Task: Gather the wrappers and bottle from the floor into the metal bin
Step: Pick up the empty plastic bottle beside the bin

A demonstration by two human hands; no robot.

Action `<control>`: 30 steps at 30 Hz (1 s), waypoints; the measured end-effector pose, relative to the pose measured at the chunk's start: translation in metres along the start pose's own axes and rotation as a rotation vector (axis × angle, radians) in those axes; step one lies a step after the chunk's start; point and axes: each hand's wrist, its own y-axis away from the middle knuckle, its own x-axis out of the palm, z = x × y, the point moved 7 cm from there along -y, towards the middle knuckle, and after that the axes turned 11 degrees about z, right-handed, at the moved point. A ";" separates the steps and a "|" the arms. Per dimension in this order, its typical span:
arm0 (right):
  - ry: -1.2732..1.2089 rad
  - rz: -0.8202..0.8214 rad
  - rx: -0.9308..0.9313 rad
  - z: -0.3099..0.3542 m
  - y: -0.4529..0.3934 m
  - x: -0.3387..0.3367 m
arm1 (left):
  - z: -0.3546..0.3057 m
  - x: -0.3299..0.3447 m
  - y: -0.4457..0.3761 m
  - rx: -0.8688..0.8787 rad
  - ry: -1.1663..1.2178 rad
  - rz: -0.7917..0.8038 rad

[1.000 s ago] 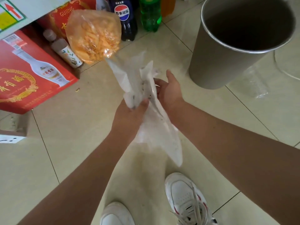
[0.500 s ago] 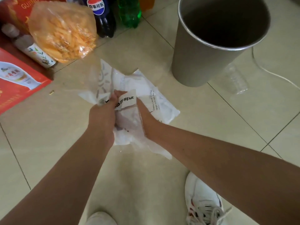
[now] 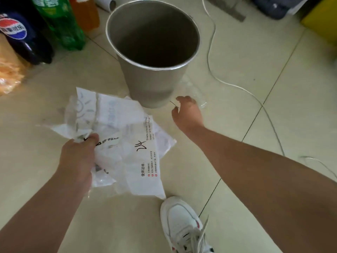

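Note:
My left hand [image 3: 78,159] grips a bunch of crumpled white and clear plastic wrappers [image 3: 127,143] with black print, held above the floor. The metal bin [image 3: 151,84] stands upright on the tiles just beyond them, and I see nothing inside it. My right hand [image 3: 187,114] is open with fingers spread, low beside the bin's base on its right. A clear plastic bottle [image 3: 196,93] lies on the floor right behind that hand, partly hidden by the bin and the fingers. I cannot tell whether the fingers touch it.
Pepsi, green and orange drink bottles [image 3: 60,22] stand at the upper left, with an orange snack bag [image 3: 9,73] at the left edge. A white cable [image 3: 237,86] snakes across the tiles right of the bin. My white shoe [image 3: 182,225] is at the bottom.
My right hand has let go of the wrappers and moved right to the bin's base near the bottle. The left hand alone holds the wrappers. The view has shifted right.

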 end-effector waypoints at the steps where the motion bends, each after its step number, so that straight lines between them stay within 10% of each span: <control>1: 0.077 -0.042 0.028 -0.015 -0.006 -0.008 | 0.003 0.004 0.000 -0.011 -0.013 0.008; 9: 0.401 0.029 0.216 -0.077 -0.056 -0.020 | 0.012 0.013 -0.005 -0.057 -0.102 0.025; 23: 0.020 0.280 0.535 -0.081 -0.033 0.019 | 0.007 0.012 -0.006 -0.032 -0.141 -0.020; 30: -0.617 0.493 0.589 -0.028 0.038 0.062 | 0.005 0.006 0.000 -0.039 -0.162 -0.023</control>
